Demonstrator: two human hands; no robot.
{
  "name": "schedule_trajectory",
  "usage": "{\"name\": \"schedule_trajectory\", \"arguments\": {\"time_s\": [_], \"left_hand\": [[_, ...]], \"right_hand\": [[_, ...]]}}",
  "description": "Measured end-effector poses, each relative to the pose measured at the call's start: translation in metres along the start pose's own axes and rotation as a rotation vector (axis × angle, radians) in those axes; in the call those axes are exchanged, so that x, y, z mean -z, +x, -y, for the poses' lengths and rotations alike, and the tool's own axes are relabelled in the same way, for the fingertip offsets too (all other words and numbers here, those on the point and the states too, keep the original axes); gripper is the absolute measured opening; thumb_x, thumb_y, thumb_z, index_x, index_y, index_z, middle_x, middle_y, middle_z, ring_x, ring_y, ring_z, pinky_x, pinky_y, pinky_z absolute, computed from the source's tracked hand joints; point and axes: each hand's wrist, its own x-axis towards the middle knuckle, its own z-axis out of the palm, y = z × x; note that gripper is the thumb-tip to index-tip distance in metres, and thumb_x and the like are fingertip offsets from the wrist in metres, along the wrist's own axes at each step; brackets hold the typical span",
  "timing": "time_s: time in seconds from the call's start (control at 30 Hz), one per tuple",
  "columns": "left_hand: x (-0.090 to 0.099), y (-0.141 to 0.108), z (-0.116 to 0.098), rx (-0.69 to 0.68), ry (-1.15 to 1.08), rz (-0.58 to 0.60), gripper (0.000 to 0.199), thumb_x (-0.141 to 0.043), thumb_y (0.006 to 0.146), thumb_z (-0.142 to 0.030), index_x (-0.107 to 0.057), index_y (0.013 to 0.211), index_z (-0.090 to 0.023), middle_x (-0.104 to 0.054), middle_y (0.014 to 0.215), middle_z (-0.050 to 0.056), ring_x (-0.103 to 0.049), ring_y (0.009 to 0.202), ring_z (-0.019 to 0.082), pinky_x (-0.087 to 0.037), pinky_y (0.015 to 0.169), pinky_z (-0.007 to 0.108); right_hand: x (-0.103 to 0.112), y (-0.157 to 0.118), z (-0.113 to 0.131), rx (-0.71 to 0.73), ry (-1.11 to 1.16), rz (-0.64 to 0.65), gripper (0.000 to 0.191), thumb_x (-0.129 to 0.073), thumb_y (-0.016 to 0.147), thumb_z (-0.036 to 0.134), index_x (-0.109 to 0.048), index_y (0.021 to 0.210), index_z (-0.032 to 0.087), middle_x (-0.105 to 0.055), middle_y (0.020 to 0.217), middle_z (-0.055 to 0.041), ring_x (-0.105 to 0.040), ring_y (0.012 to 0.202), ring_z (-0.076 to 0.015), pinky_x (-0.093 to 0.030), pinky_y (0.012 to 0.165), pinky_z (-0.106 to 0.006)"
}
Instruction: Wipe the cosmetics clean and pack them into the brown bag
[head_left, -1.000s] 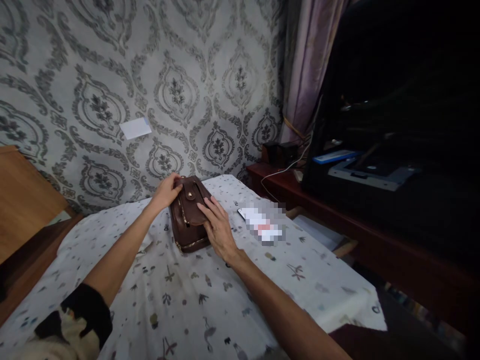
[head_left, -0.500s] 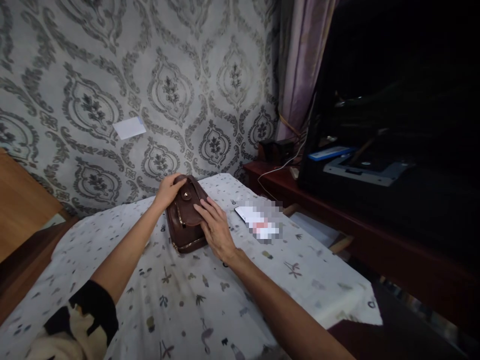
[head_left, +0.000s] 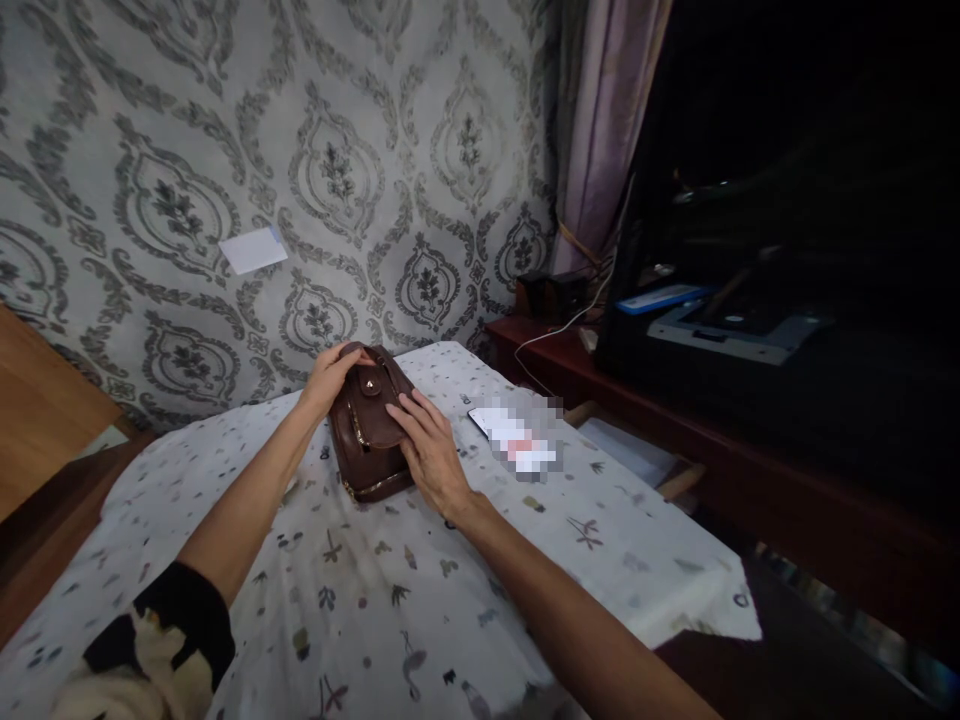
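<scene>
A brown leather-look bag [head_left: 373, 465] lies on the patterned cloth, with gold zips and a flap closed by a round metal stud. At its far left edge, my left hand [head_left: 328, 380] grips the top, the thumb over the flap side and some fingers hidden behind. My right hand [head_left: 431, 450] rests along the bag's right side, its fingers stretched flat over the flap's edge. To the right of that hand lies a phone [head_left: 499, 430] with a bright, partly blurred-out screen.
A white cloth with small printed plants [head_left: 360, 600] covers the table. On the right stands a dark screen [head_left: 787, 200] on a red-brown cabinet [head_left: 517, 335], with an open drawer [head_left: 630, 452] below. A white cable [head_left: 555, 333] hangs there. Patterned wallpaper rises behind.
The view has shifted slightly. My left hand has moved a little along the bag's top edge, with its fingers now less over the flap. My right hand stays on the bag.
</scene>
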Motion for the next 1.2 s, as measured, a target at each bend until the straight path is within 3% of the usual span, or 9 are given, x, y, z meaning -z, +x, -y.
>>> {"name": "schedule_trajectory", "arguments": {"time_s": [0.2,0.37,0.6,0.77,1.0,1.2], "left_hand": [[0.002,-0.002,-0.002,0.025,-0.022,0.024,0.026,-0.061,0.075,-0.044,-0.067,0.075,-0.019,-0.073,0.080,0.005,-0.067,0.082,0.022,-0.050,0.084,0.033],[0.021,0.002,0.004,-0.028,0.227,-0.033,0.025,-0.064,0.066,-0.033,-0.068,0.087,-0.020,-0.071,0.089,0.002,-0.062,0.087,0.021,-0.046,0.083,0.031],[0.043,-0.001,0.018,0.015,0.366,-0.075,0.014,-0.065,0.063,-0.033,-0.063,0.068,-0.019,-0.058,0.061,-0.002,-0.051,0.064,0.017,-0.037,0.063,0.028],[0.044,-0.003,0.018,-0.004,0.450,-0.105,0.016,-0.061,0.069,-0.033,-0.062,0.059,-0.020,-0.052,0.053,-0.003,-0.045,0.060,0.016,-0.032,0.059,0.027],[0.038,0.000,0.020,-0.014,0.477,-0.115,0.016,-0.056,0.074,-0.030,-0.066,0.065,-0.020,-0.062,0.061,0.000,-0.055,0.069,0.020,-0.041,0.067,0.028],[0.034,-0.009,0.017,-0.022,0.465,-0.089,0.022,-0.053,0.076,-0.035,-0.063,0.066,-0.019,-0.062,0.063,0.002,-0.053,0.064,0.019,-0.040,0.066,0.029]], "right_hand": [[-0.002,0.000,-0.001,0.002,0.007,-0.013,0.051,-0.042,0.095,0.008,-0.055,0.142,0.023,-0.052,0.148,-0.0102,-0.036,0.147,-0.0238,-0.037,0.118,-0.051],[0.000,-0.001,-0.001,-0.004,0.019,-0.006,0.051,-0.042,0.096,0.010,-0.053,0.143,0.025,-0.052,0.149,-0.0094,-0.034,0.148,-0.0227,-0.037,0.118,-0.051],[-0.001,-0.002,-0.002,-0.008,0.022,-0.001,0.051,-0.042,0.096,0.011,-0.053,0.144,0.024,-0.051,0.150,-0.0105,-0.034,0.148,-0.0236,-0.035,0.118,-0.052],[0.001,-0.001,-0.001,-0.003,0.013,0.011,0.053,-0.044,0.095,0.010,-0.052,0.145,0.026,-0.051,0.150,-0.0099,-0.034,0.148,-0.0232,-0.036,0.119,-0.051],[0.003,0.000,0.000,-0.004,0.001,0.012,0.050,-0.042,0.097,0.011,-0.054,0.143,0.023,-0.051,0.150,-0.0097,-0.035,0.148,-0.0232,-0.037,0.119,-0.050],[0.003,0.000,-0.001,0.014,0.015,0.004,0.049,-0.040,0.096,0.009,-0.054,0.142,0.020,-0.052,0.149,-0.0110,-0.035,0.148,-0.0231,-0.036,0.119,-0.050]]}}
